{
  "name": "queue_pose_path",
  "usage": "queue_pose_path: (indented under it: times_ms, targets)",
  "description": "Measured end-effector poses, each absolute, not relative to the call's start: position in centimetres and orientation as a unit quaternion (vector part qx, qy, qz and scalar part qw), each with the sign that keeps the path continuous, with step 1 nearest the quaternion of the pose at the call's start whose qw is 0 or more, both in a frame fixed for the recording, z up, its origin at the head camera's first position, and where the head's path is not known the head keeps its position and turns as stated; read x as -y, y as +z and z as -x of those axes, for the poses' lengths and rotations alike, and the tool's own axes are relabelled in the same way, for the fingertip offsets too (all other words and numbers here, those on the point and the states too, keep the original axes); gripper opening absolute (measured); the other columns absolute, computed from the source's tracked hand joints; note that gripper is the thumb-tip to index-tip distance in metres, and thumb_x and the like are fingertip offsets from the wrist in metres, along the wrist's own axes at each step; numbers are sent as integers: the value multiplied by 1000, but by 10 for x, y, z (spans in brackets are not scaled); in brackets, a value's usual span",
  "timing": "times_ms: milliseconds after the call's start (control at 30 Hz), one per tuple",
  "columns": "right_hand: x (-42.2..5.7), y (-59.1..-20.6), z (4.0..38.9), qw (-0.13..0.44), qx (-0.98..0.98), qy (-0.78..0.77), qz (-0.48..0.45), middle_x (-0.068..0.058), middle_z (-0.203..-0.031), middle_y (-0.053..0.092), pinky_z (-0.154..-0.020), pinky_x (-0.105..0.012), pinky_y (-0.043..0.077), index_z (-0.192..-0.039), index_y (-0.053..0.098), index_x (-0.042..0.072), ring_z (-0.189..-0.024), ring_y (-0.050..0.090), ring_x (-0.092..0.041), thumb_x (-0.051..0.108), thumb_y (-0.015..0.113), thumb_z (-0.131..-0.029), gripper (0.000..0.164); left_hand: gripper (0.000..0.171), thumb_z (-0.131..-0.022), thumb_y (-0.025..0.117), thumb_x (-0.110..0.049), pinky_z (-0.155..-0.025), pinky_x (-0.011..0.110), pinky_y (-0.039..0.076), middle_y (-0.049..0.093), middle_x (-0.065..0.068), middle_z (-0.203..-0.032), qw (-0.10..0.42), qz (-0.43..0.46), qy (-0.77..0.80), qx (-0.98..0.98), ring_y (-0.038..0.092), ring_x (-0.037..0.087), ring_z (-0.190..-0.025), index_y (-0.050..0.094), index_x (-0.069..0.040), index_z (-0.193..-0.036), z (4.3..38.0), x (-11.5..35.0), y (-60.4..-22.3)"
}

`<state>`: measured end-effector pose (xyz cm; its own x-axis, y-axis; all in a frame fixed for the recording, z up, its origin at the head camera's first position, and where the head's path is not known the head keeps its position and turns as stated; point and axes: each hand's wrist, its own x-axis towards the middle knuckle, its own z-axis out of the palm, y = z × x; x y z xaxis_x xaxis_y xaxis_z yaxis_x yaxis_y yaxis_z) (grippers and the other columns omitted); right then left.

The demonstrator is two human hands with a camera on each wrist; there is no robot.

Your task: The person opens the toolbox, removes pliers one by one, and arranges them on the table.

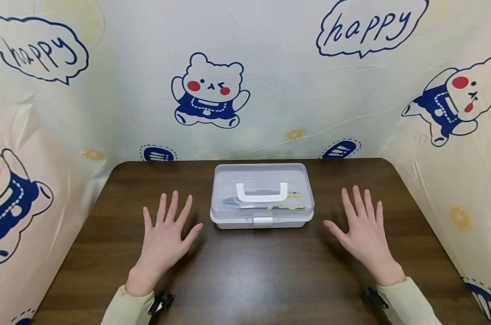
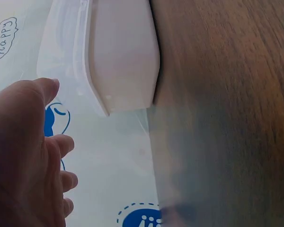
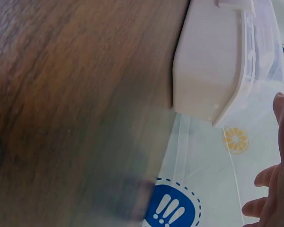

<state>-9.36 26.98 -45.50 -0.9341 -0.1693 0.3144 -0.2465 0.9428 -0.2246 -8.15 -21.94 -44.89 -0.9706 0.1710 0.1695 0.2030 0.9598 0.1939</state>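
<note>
A storage box (image 1: 263, 187) with a clear lid, white handle and white front latch (image 1: 263, 221) stands near the table's far edge. Its lid is down. Through the plastic show yellow-and-black items whose kind I cannot make out. To the box's left, my left hand (image 1: 166, 241) is spread with straight fingers, apart from it. On the other side my right hand (image 1: 363, 234) is likewise spread and holds nothing. Both wrist views show the white base of the box, with the left thumb (image 2: 48, 90) and right thumb (image 3: 279, 105) near it in view.
A dark brown wooden table (image 1: 245, 280) lies under the hands. Behind it and along both sides hangs a pale curtain (image 1: 278, 90) printed with bears, lemon slices and lettering. A dark strap piece (image 1: 162, 302) sits at the left cuff, another (image 1: 374, 298) at the right.
</note>
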Motion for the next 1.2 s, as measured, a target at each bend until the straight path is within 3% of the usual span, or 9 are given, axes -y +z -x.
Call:
queue_pose_path:
  times_ms: [133,233,367,467,567,700,933,1067,1200]
  targets:
    - [-267,-454,94,160,970,149,-107,-29,-167,25,-123,-69,4,-164,29,6,-156,12,-49,59,67,-95,95,79,-103,49,-63,-117,78,-1,13,20,-173,80,94,-125,984,-3,39,-160,30,-19,-166,84,218,-448]
    - [-260,-454,94,218,947,206,-118,-30,-158,40,-123,-64,19,-158,39,1,-149,30,-51,41,74,-94,83,76,-105,51,-56,-120,74,6,17,23,-171,90,91,-187,974,6,44,-158,34,-11,-164,89,215,-450]
    - [-242,-452,91,305,885,308,-172,-22,-124,67,-108,-35,43,-132,63,-4,-115,60,-38,16,73,-91,47,64,-109,52,-44,-119,66,27,35,25,-163,110,69,-311,941,31,45,-151,44,-2,-157,98,206,-451]
    - [-222,-448,89,316,845,368,-226,-9,-101,72,-88,-19,48,-113,72,-2,-91,64,-22,7,71,-90,24,54,-110,51,-38,-112,61,41,51,24,-152,109,45,-405,907,48,42,-140,52,-1,-150,107,196,-448]
    - [-200,-447,86,263,836,415,-245,2,-92,74,-75,-16,52,-105,76,4,-81,64,-8,1,74,-90,16,49,-110,53,-35,-105,52,51,62,22,-141,91,18,-478,874,61,36,-128,59,-1,-144,118,185,-444]
    - [-171,-452,85,110,860,455,-201,7,-89,77,-68,-20,55,-106,80,7,-77,68,-3,10,76,-95,12,51,-109,56,-36,-105,44,51,65,20,-140,53,-16,-545,836,64,31,-126,59,1,-144,131,171,-443]
    - [-138,-468,93,-149,793,587,-71,-24,-109,76,-80,-33,62,-123,70,-12,-95,77,-32,27,64,-105,43,60,-102,67,-41,-103,32,51,64,17,-141,6,-42,-594,803,62,26,-130,58,-2,-147,134,158,-445]
    - [-131,-471,96,-213,705,677,4,-36,-120,68,-88,-40,61,-129,58,-22,-104,74,-37,32,59,-108,58,58,-100,71,-39,-100,25,51,65,18,-140,6,-53,-611,790,63,26,-129,61,-2,-144,133,156,-445]
    - [-128,-470,97,-254,632,730,50,-38,-126,65,-92,-39,59,-135,50,-24,-104,74,-30,41,56,-108,70,56,-99,73,-36,-96,20,51,66,18,-138,7,-59,-613,788,63,26,-128,63,-1,-142,133,155,-445]
